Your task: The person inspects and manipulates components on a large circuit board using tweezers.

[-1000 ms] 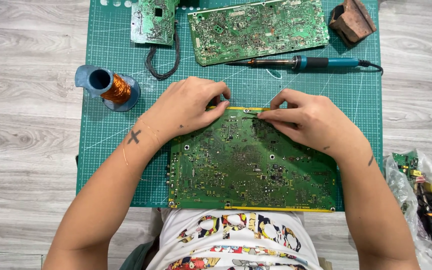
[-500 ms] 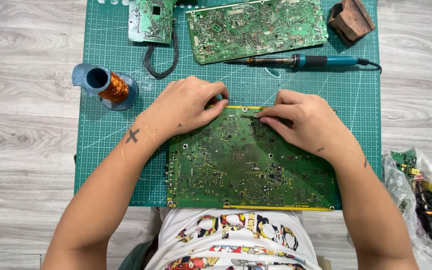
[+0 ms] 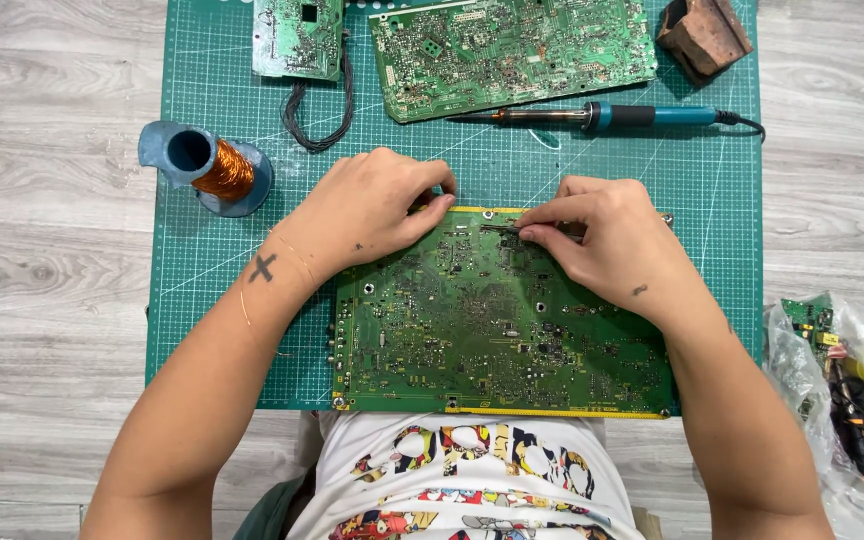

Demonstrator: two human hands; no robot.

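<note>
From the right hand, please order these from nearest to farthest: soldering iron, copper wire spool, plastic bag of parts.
From the right hand:
1. Soldering iron, just beyond it on the mat.
2. Plastic bag of parts, at the right edge.
3. Copper wire spool, far left.

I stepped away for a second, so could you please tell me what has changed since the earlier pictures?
Almost nothing. The left hand rests on the top edge of the big circuit board as before; the right hand keeps its pinch on a thin dark tool there. The soldering iron and copper spool stayed put.
</note>
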